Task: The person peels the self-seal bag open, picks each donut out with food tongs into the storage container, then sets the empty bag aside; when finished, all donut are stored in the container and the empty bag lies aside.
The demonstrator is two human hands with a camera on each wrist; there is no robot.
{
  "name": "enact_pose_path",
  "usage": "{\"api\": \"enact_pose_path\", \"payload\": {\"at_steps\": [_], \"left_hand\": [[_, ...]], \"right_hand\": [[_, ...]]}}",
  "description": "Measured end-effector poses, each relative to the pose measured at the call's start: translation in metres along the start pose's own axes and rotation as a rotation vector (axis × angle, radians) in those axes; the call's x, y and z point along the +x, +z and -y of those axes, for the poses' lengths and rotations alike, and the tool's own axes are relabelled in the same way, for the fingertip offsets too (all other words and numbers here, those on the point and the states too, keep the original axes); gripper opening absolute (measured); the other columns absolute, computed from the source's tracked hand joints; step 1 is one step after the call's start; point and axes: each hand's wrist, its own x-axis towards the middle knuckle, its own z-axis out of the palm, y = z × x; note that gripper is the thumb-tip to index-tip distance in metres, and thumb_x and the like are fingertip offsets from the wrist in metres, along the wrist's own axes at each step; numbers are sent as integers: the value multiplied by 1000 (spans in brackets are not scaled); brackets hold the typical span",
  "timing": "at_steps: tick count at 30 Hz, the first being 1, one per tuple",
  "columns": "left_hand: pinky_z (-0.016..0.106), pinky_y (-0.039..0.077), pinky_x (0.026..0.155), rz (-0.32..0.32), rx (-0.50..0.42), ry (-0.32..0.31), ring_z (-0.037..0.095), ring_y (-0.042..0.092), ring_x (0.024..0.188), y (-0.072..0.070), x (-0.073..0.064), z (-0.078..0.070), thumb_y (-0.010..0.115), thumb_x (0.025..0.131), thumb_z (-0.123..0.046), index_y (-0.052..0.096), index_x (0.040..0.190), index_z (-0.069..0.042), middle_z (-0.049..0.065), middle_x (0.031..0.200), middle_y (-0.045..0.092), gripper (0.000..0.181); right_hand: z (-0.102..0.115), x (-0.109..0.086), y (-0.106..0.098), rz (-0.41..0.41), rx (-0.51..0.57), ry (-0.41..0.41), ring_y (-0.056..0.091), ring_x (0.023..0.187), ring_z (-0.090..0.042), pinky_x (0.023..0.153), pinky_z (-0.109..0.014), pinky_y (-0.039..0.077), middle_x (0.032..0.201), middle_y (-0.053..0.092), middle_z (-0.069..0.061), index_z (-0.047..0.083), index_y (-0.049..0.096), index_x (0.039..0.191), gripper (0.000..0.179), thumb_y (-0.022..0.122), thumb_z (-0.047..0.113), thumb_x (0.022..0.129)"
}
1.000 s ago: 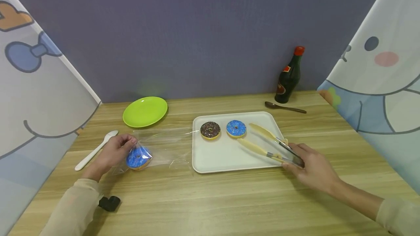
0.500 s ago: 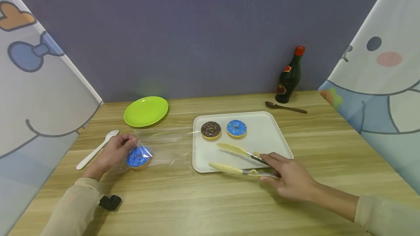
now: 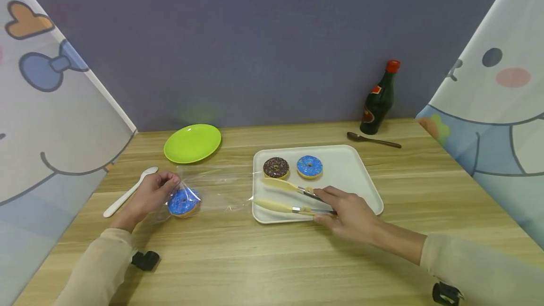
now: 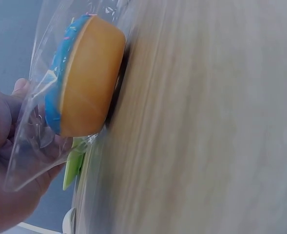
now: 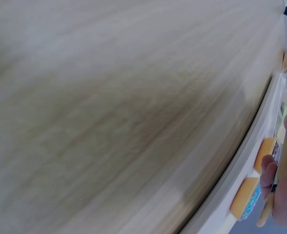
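My left hand [image 3: 154,194] pinches the edge of a clear plastic bag [image 3: 221,192] lying on the table. Inside the bag's left end sits a blue-iced donut [image 3: 183,202]; the left wrist view shows its orange side through the film. With my right hand [image 3: 350,214] I grip a pair of tongs [image 3: 297,197], whose cream tips stand apart with nothing between them. Those tips are over the left part of a white tray [image 3: 352,188], close to the bag's right end. A chocolate donut [image 3: 276,167] and another blue donut [image 3: 310,166] lie on the tray behind the tongs.
A green plate [image 3: 192,143] lies at the back left, and a white spoon [image 3: 129,192] rests left of my left hand. At the back right stands a dark bottle [image 3: 377,100] with a brown spoon [image 3: 374,140] in front.
My right hand has carried the tongs leftward across the tray, away from the blue donut there toward the bag. The left hand keeps its hold on the bag, nearly still.
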Motion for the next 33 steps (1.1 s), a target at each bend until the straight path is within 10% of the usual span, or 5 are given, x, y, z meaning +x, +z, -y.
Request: {"api": "enact_pose_path", "payload": {"at_steps": [33], "left_hand": [[21, 45, 63, -18, 7, -20, 12, 50, 76, 0, 0, 0, 50, 100, -15, 59, 101, 9, 13, 88, 58, 25]], "right_hand": [[2, 26, 6, 2, -75, -3, 62, 98, -26, 68, -42, 52, 121, 60, -8, 5, 59, 126, 63, 77, 37, 76]]}}
